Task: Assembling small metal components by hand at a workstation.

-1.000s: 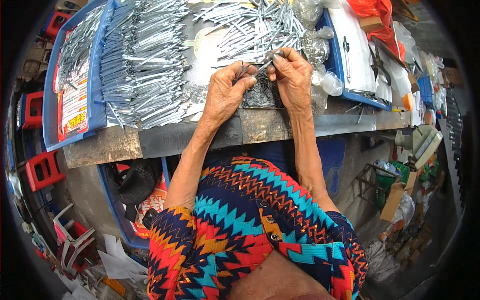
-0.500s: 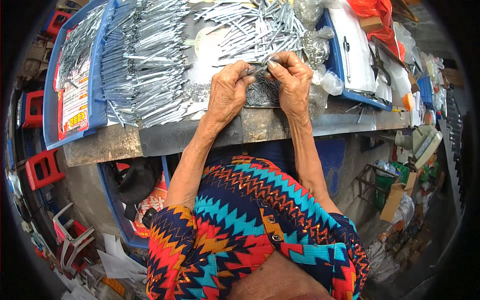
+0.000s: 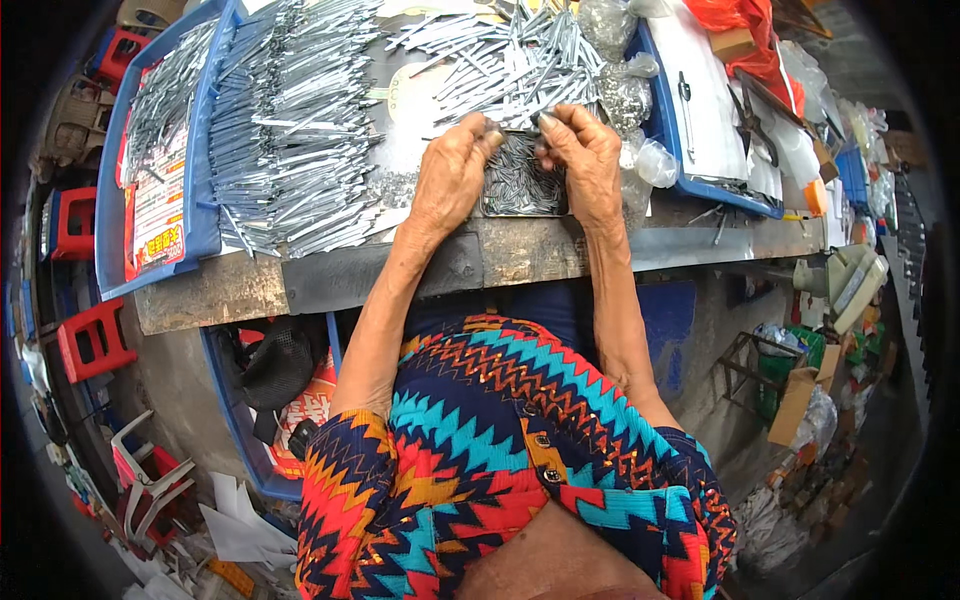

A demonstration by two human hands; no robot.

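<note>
Both of my hands hover over a small shallow tray (image 3: 523,214) full of little metal pieces (image 3: 518,180), one at each side. My left hand (image 3: 452,178) is closed, thumb against fingers at the tray's left; its fingertips are slightly blurred. Across from it, my right hand (image 3: 592,168) curls with thumb and forefinger together at the tray's upper right. Whatever either hand pinches is too small or hidden to tell. Just beyond lies a loose pile of thin grey metal strips (image 3: 515,75). Stacked rows of similar strips (image 3: 315,130) lie to the left.
A blue tray (image 3: 203,225) with more strips stands at the left. Clear plastic bags (image 3: 640,90) with small parts sit right of the pile. Another blue tray (image 3: 735,198) holds pliers (image 3: 752,130). The worn table edge (image 3: 390,275) runs in front of me; red stools (image 3: 95,340) stand lower left.
My hands were together over the small tray, working at a small metal piece; they have moved apart, the left slightly left, uncovering more of the tray.
</note>
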